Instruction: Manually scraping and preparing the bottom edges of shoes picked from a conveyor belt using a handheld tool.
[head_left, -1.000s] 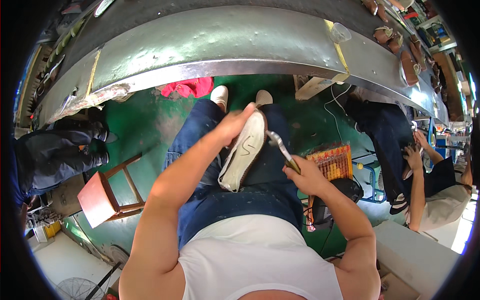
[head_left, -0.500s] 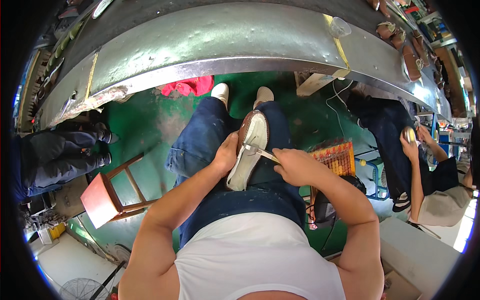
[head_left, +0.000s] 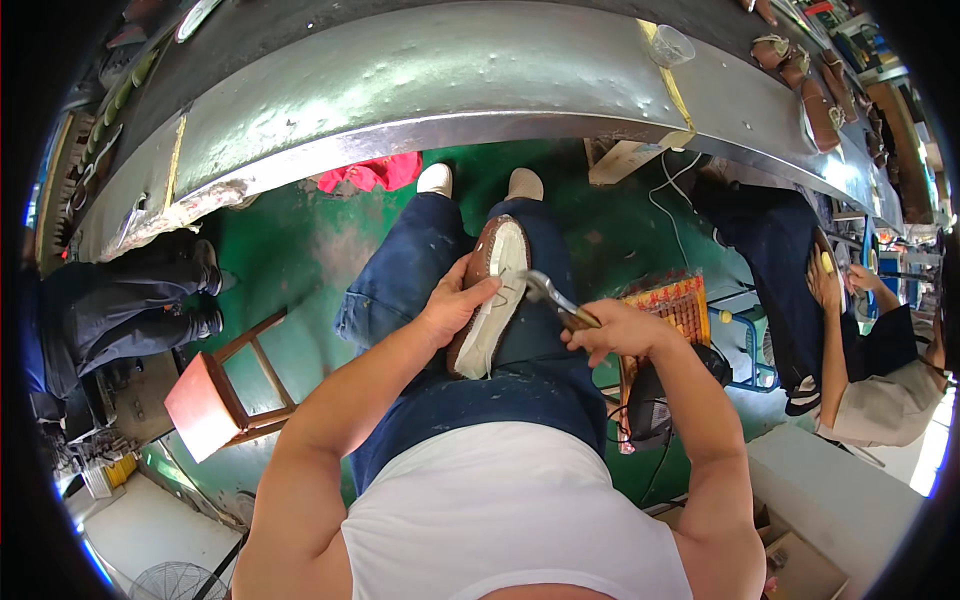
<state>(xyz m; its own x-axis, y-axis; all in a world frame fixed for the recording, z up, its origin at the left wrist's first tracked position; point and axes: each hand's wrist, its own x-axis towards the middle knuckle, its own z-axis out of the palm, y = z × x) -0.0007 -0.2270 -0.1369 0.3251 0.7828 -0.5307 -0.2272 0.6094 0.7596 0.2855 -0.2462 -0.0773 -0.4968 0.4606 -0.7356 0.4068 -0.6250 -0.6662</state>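
A brown shoe upper on a last [head_left: 497, 290] lies sole up across my thighs, its toe pointing away from me. The pale underside faces up, and a loose thread or wire-like strand shows near its middle. My left hand [head_left: 457, 302] is closed around the shoe's left side, thumb pressed on the underside. My right hand [head_left: 615, 330] grips metal pincers [head_left: 553, 298] by the handles, some fingers loosely extended. Their curved head is raised close to the shoe's right edge, seemingly apart from it.
A metal-topped bench [head_left: 420, 90] spans the far side, carrying a clear cup [head_left: 671, 45] and brown shoes [head_left: 820, 115] at right. A red-topped stool [head_left: 205, 405] stands left, a beaded seat [head_left: 670, 310] right. Co-workers sit at right and stand at left; red cloth [head_left: 372, 172] lies under the bench.
The pincers have lifted off the shoe's underside and moved right with my right hand, turning as they go. My left thumb has shifted onto the underside.
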